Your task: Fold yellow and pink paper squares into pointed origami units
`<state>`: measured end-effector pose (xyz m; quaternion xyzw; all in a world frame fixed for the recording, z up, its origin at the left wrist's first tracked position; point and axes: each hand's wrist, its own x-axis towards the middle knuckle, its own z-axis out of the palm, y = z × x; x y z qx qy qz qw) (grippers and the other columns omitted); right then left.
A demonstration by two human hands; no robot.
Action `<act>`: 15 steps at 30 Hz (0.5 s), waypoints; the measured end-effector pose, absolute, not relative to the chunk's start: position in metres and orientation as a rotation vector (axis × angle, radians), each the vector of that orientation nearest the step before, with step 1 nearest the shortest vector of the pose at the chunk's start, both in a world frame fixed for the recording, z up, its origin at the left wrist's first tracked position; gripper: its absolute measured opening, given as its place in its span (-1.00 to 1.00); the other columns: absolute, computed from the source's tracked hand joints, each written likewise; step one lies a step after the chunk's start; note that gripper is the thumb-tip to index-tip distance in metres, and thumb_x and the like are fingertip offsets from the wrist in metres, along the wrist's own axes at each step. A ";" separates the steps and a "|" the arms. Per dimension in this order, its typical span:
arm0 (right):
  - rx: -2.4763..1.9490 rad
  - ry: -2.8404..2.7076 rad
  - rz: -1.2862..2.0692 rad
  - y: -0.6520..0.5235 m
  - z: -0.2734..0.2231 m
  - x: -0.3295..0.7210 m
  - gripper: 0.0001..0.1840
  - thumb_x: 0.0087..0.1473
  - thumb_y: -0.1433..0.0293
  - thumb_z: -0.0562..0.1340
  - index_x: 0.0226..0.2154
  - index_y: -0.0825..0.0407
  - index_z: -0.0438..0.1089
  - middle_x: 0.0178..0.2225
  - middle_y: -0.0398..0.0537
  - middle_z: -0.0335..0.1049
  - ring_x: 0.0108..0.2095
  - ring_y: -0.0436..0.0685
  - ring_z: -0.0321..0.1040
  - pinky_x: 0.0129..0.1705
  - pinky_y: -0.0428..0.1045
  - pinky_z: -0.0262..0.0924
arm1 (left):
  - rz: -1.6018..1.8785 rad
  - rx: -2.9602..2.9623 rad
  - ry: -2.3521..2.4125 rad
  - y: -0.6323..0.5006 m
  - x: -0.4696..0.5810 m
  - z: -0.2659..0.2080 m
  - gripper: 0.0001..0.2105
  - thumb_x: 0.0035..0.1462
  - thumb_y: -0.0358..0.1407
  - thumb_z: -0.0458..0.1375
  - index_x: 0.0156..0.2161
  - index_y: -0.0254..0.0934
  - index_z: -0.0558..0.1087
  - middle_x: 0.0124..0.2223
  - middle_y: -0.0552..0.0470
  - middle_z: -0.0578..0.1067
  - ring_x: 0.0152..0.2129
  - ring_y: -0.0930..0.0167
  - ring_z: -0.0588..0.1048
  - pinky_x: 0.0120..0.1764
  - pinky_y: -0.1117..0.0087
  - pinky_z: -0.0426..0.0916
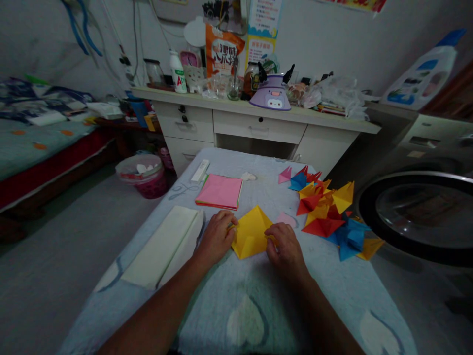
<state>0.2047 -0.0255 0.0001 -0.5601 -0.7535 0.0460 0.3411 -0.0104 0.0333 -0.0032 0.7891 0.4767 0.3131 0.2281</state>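
A yellow sheet of origami paper [252,230], partly folded, lies on the cloth-covered table [236,291] between my hands. My left hand [219,232] grips its left edge with bent fingers. At the right edge, my right hand [286,249] pinches the paper between thumb and fingers. Just beyond my left hand sits a stack of square coloured paper [220,191], pink on top. To the right of my right hand is a pile of folded paper cranes [325,212] in red, yellow, blue and pink.
Pale folded sheets [160,246] lie at the left of the table, with a small white strip-shaped object [200,170] farther back. A crumpled white scrap [249,176] is beyond the stack. Behind stands a cluttered desk [192,123]; a washing machine [439,148] is at right, a bin [148,180] at left.
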 end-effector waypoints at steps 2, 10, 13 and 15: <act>-1.469 -1.995 0.139 -0.027 -0.001 0.203 -0.78 0.02 0.53 0.11 -0.25 0.05 0.38 -0.25 0.03 0.39 -0.19 0.18 0.24 -0.09 0.11 0.16 | 0.849 2.187 1.317 0.034 -0.010 -0.003 -0.83 0.06 -0.48 0.02 -0.25 -0.23 0.37 -0.11 -0.03 0.40 -0.08 0.30 0.37 0.03 0.22 0.28; -1.493 -2.061 0.199 -0.029 -0.007 0.198 -0.50 -0.05 0.55 0.13 0.01 0.10 0.31 -0.05 0.08 0.41 -0.02 0.24 0.20 0.05 0.18 0.06 | 0.794 2.181 1.280 0.033 -0.009 -0.003 -0.82 0.10 -0.47 0.00 -0.23 -0.25 0.39 -0.14 -0.03 0.40 -0.14 0.31 0.40 -0.01 0.25 0.29; -1.474 -2.064 0.197 -0.029 -0.009 0.199 -0.49 -0.08 0.55 0.13 0.00 0.10 0.32 -0.07 0.08 0.42 -0.02 0.26 0.19 0.05 0.19 0.05 | 0.803 2.151 1.257 0.034 -0.008 -0.006 -0.79 0.09 -0.49 -0.01 -0.21 -0.25 0.41 -0.13 -0.04 0.40 -0.13 0.33 0.40 0.00 0.26 0.30; -1.471 -2.073 0.199 -0.029 -0.009 0.199 -0.51 -0.07 0.55 0.14 -0.02 0.09 0.34 -0.08 0.07 0.42 -0.03 0.26 0.18 0.04 0.19 0.05 | 0.798 2.140 1.252 0.034 -0.008 -0.007 -0.78 0.09 -0.50 -0.01 -0.21 -0.26 0.42 -0.13 -0.05 0.40 -0.13 0.33 0.40 -0.01 0.27 0.30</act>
